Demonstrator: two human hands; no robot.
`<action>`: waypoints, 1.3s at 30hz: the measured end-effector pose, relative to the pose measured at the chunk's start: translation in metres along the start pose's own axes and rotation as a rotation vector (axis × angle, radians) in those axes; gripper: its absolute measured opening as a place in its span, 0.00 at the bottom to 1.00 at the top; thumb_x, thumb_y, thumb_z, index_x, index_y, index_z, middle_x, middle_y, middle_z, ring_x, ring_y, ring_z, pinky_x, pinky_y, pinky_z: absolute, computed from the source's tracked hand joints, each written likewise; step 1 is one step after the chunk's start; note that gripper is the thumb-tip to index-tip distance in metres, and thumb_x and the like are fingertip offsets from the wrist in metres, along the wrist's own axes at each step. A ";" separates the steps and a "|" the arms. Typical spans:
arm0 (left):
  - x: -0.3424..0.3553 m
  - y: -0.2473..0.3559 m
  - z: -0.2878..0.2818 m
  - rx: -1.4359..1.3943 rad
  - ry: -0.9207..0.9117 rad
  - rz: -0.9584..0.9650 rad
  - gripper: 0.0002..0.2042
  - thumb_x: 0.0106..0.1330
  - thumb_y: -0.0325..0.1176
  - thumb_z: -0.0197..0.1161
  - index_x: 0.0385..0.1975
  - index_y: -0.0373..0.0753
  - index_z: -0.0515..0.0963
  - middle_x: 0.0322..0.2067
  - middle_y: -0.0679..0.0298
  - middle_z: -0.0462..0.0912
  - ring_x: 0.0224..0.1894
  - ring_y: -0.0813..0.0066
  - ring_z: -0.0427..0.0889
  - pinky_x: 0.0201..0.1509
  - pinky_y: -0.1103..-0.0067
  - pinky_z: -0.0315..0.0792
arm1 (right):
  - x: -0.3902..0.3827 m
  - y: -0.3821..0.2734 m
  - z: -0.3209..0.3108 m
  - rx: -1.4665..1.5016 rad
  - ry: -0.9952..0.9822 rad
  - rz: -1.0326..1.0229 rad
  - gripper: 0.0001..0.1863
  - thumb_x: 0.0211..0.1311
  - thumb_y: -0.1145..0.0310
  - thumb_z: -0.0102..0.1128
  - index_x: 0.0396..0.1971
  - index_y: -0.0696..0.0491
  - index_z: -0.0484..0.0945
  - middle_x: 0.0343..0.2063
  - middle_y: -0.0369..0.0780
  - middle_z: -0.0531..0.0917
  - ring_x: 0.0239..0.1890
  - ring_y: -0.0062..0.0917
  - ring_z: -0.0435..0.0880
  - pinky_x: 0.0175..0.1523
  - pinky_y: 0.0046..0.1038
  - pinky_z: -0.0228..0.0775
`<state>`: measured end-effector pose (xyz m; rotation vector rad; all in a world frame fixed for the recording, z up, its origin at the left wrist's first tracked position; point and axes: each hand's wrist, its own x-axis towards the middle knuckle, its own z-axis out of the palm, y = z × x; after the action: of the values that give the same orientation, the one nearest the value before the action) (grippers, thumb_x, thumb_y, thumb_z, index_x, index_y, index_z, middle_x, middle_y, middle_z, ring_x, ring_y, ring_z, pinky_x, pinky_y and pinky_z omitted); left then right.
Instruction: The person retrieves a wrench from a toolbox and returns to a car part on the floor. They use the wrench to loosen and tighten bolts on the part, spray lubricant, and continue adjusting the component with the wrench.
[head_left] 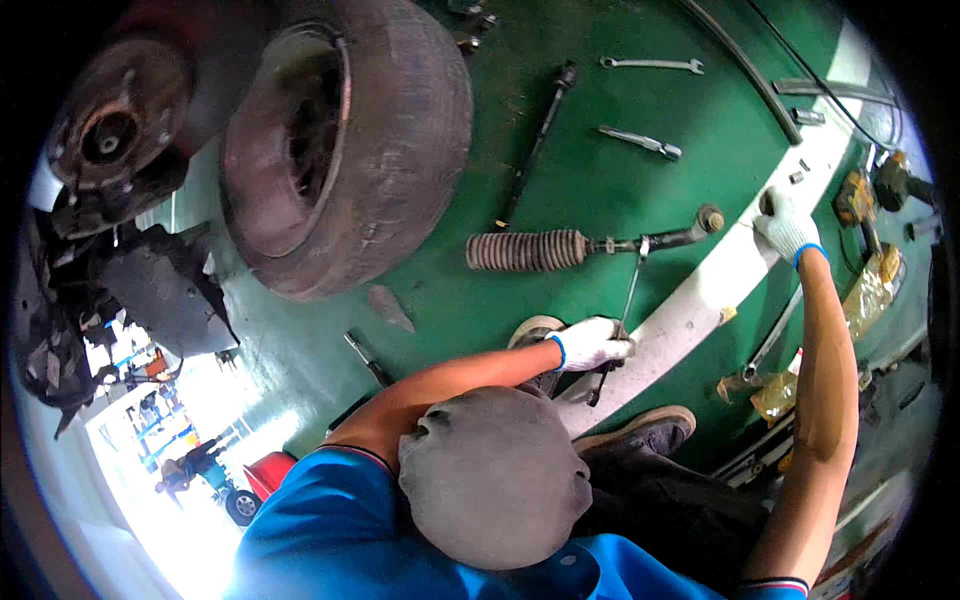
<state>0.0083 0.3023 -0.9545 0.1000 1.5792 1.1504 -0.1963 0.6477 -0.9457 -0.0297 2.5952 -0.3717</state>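
Note:
My left hand (598, 344), in a white glove, is closed around a long thin wrench (630, 295). The wrench's far end meets the metal rod of a tie rod end (688, 234), which lies on the green floor. A ribbed rubber boot (527, 251) sits on the left part of that rod. My right hand (788, 228), gloved too, reaches out over the white floor stripe with curled fingers. A small dark thing shows at its fingertips, too small to name. Small metal sockets (796, 177) lie just beyond it.
A large wheel with tyre (410, 140) stands at left beside a brake hub (120, 115). Across the floor lie a combination wrench (652, 65), a ratchet (640, 141), a long black bar (537, 145) and a hose (750, 75). A yellow power tool (855, 200) lies at right.

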 end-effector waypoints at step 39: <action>-0.677 -0.150 -0.054 -0.008 1.838 -1.635 0.30 0.63 0.55 0.66 0.52 0.31 0.82 0.55 0.43 0.82 0.59 0.51 0.82 0.63 0.63 0.74 | 0.029 0.051 0.022 0.308 -0.172 -0.039 0.15 0.63 0.67 0.65 0.45 0.62 0.79 0.36 0.47 0.85 0.38 0.34 0.82 0.50 0.38 0.77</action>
<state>0.2912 -0.2154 -0.5867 -2.3268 1.9915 -0.4800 -0.2084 0.6889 -0.9920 -0.0050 2.3452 -0.7448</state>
